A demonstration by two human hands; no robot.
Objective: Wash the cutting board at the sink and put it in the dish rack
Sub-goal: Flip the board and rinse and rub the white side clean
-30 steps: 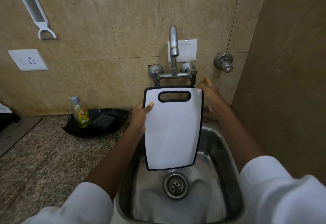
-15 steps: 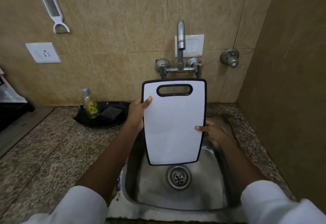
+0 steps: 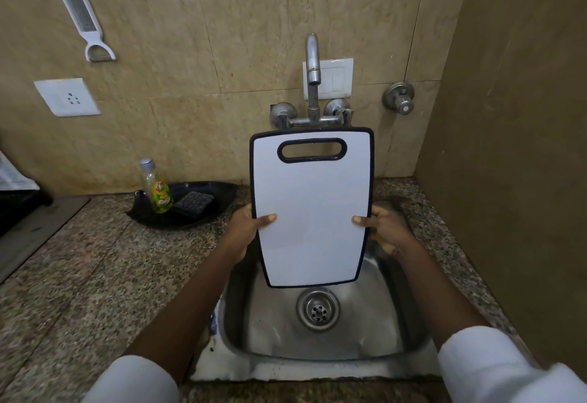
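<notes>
Board (image 3: 313,209) held upright over sink (image 3: 317,367), handle slot at top, white face toward camera, dark rim all round. Lower edge hanging just above drain (image 3: 318,308), not touching basin. Top edge level with tap (image 3: 312,62) base, covering part of the valves.

Left hand (image 3: 246,228) clamped on left edge, thumb across the white face, fingers hidden behind. Right hand (image 3: 386,228) clamped on right edge at about the same height, thumb on the face, fingers curled behind. Both closed on board; nothing else in either. White sleeves at bottom corners of view.

Basin looks dry near drain; no water visible from spout. Cannot tell whether board surface is wet.

Speckled granite bench (image 3: 95,275) left of sink. Black tray (image 3: 219,193) on it near wall, well left of board, carrying soap bottle (image 3: 157,186) standing upright and dark scrub pad (image 3: 193,203) lying flat beside it. Grater (image 3: 81,15) hung on tiled wall, upper left. Socket (image 3: 67,97) below it. Switch plate (image 3: 336,78) behind tap. Separate valve (image 3: 399,97) on wall right of tap. Brown panel along right side.
</notes>
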